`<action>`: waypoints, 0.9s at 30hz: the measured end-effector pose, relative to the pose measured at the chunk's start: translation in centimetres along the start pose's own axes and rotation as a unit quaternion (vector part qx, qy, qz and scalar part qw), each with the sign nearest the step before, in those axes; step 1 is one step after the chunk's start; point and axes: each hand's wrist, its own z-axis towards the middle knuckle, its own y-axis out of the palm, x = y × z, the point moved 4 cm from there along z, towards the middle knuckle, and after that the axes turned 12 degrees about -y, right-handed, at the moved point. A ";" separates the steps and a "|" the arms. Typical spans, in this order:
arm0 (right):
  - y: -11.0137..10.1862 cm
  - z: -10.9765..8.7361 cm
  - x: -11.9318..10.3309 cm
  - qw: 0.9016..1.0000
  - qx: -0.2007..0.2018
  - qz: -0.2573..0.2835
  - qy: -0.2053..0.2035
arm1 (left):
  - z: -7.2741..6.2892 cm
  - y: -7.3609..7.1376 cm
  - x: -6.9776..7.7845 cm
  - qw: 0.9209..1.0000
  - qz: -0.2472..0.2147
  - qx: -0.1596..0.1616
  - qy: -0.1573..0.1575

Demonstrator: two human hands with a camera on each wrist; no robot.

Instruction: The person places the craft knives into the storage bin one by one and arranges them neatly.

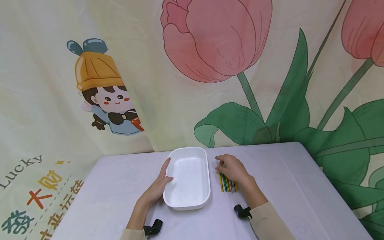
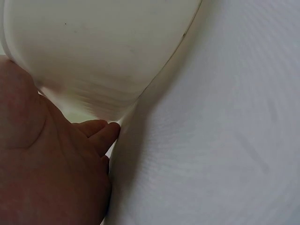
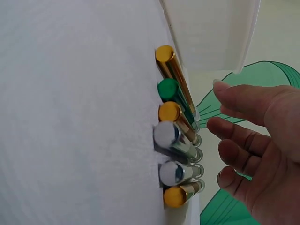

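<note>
A white rectangular tray [image 1: 187, 180] lies on the cloth, its inside bare. My left hand [image 1: 154, 190] holds its left side, the thumb over the rim and the other fingers along the outer wall; the left wrist view shows those fingers [image 2: 96, 131] at the wall [image 2: 103, 51]. Right of the tray, several slim tubes [image 1: 226, 183] lie side by side, with gold [image 3: 164, 54], green [image 3: 168, 89] and silver [image 3: 166, 134] ends. Above their far, clear ends hovers my right hand [image 1: 234, 169], fingers loosely bent, apart from the tubes and holding nothing.
A white cloth [image 1: 288, 186] covers the table, whose far edge meets a hanging backdrop [image 1: 168, 100] printed with tulips and a cartoon figure. Each wrist carries a black camera, one on the left [image 1: 154, 227], one on the right [image 1: 241, 211].
</note>
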 end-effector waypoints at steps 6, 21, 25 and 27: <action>0.4 0.0 -0.1 1.000 0.000 -0.002 0.000 | 0.0 0.0 0.1 1.000 0.002 -0.002 -0.001; 1.3 0.3 -0.3 0.999 -0.018 -0.047 -0.018 | 0.0 -0.1 -0.1 1.000 0.002 -0.001 0.010; 1.6 0.3 -0.2 0.998 -0.026 -0.053 -0.015 | 0.0 -0.1 -0.2 1.000 0.001 -0.001 0.008; 1.8 0.3 -0.3 0.998 -0.031 -0.054 -0.014 | 0.0 0.0 -0.2 1.000 -0.001 -0.001 0.007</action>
